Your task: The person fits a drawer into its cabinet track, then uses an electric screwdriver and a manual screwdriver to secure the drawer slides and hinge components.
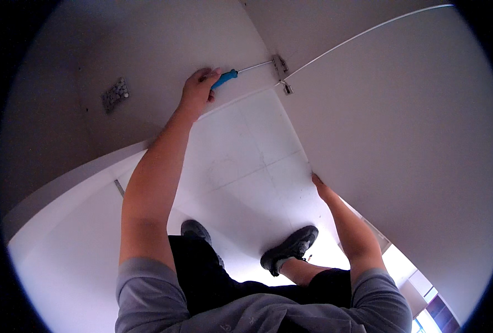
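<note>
left fingers (215, 72) grip a blue-handled screwdriver (225, 79), right fingers (315, 178), hold unclear, meet a panel (402, 139), and shirt marks (251, 321) look illegible.

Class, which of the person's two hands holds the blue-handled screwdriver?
The left hand, closed around the screwdriver; the right hand is instead at the edge of the large panel.

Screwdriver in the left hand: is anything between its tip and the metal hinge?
Nothing visible is. The screwdriver's shaft runs unblocked from the left hand to the hinge. The bag of small pieces lies off to the left; the right hand is at the door panel's edge. Exact tip contact is too small to tell.
</note>
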Demonstrator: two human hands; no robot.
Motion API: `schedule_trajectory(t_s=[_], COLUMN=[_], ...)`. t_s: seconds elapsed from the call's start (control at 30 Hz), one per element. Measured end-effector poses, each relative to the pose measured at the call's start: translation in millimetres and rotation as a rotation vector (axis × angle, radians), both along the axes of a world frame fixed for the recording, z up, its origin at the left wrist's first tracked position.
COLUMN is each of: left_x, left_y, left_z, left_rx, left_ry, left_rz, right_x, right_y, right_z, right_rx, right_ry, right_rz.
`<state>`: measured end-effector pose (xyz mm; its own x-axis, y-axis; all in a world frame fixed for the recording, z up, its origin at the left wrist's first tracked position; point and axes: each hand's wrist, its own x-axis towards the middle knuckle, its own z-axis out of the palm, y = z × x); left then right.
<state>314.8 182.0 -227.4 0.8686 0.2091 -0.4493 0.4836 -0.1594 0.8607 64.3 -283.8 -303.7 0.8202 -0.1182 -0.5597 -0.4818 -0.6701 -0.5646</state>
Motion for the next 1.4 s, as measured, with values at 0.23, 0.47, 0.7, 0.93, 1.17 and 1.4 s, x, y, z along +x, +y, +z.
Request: schedule_trajectory(t_s=[0.23,0.47,0.7,0.93,1.17,1.4], left_x=[-7,4,-14,-32,-114,-246], left_y=[6,11,-1,-10,-19,-27], left_z=[-16,20,4,11,74,199], left_rx=[0.535,0.367,0.821,0.824,0.477,0.262], left_ry=[-0.321,-0.104,-0.441,-0.35,-0.568,-0.507], left_rz=[-0.161,-0.291,-0.312,-0.33,-0.336,-0.471], right_x=[5,3,-13,-27,-47,-25], right_y=[2,11,-11,-25,-64,-8], right_z=[4,10,-24,-26,5,85], right_rx=[-0.09,0.081,-0.041,-0.102,-0.1,0.191], right_ry=[0.058,0.003,-0.073,-0.15,-0.147,-0.013], right_rz=[0.044,-0.013,0.061,0.085,0.46,0.752])
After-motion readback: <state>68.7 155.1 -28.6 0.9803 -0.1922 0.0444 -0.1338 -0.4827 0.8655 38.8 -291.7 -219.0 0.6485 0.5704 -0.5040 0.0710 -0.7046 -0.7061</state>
